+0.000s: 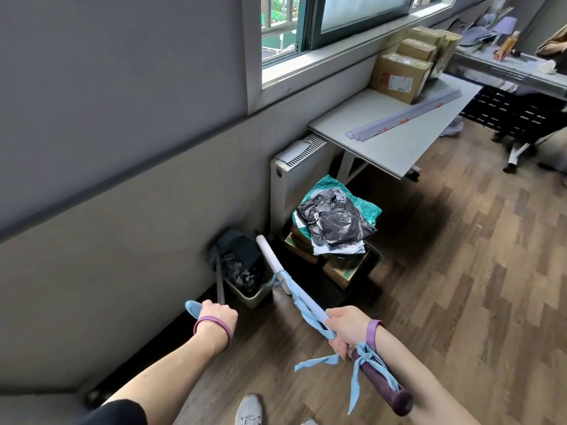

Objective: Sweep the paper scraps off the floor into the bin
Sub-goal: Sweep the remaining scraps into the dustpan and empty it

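two hands are at work, each with fingers curled tight round a handle. the left hand (216, 314) grips the pale blue end of a thin dark rod (220, 280) that runs up to a dark dustpan (237, 245), tipped over the bin (250, 299). the right hand (345, 331) grips a broom stick (310, 305) wound with blue cloth strips (306, 315); its purple end sticks out behind the wrist, and its far end points at the gap just right of the bin. i cannot make out the broom head.

paper scraps (242, 273) lie inside the bin, under the pan's lip. the bin sits hard against the grey wall (122, 210), hemmed on its right by a stack of boxes (337, 265) topped with a black bag (334, 219). behind those stands a radiator (294, 182), with a table (389, 151) edge jutting over it. open wood floor (460, 286) spreads to the right. a grey shoe (250, 409) stands near the bottom edge.
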### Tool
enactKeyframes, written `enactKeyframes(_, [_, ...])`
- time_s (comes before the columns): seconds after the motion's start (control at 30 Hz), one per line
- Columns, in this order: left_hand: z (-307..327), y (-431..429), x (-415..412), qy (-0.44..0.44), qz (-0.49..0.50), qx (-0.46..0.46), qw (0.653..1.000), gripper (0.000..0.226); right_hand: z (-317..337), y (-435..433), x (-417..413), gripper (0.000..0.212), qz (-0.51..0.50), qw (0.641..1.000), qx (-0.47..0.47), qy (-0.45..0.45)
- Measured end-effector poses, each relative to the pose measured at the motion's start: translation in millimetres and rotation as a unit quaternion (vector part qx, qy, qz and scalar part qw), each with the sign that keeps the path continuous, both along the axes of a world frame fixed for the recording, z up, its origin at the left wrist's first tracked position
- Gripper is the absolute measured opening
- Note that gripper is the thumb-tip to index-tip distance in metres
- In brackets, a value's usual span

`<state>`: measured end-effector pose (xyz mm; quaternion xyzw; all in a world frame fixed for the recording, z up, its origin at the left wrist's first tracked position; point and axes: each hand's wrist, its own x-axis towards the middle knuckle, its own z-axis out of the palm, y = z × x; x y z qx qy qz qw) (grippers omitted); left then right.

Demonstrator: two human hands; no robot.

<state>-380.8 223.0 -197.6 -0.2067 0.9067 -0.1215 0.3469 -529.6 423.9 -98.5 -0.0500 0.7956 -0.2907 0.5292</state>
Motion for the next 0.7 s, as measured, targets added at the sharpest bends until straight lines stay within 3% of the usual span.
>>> enactKeyframes(0.17, [-2.7,-3.6,4.4,0.006,-0.014,0.001,1.0,0.027,-1.5,0.7,1.9,0.031,-0.005,1.0,-0.008,-0.008])
enactKeyframes(0.33, [0.4,-3.6,6.6,0.024,-0.03,-0.007,0.999,0.028,0.3,5.3,-5.3,0.022,-0.045,0.998,-0.016,-0.036])
enactKeyframes(0.57, [-9.4,5.3,5.3,0.007,-0.009,0.026,1.0,0.031,3.1,4.7,0.5,0.027,-0.005,1.0,-0.005,-0.018])
enactKeyframes(0.7, [-8.2,6.5,3.2,0.014,-0.014,0.022,1.0,0.029,-0.7,9.3,-1.0,0.023,-0.067,0.995,-0.012,-0.077])
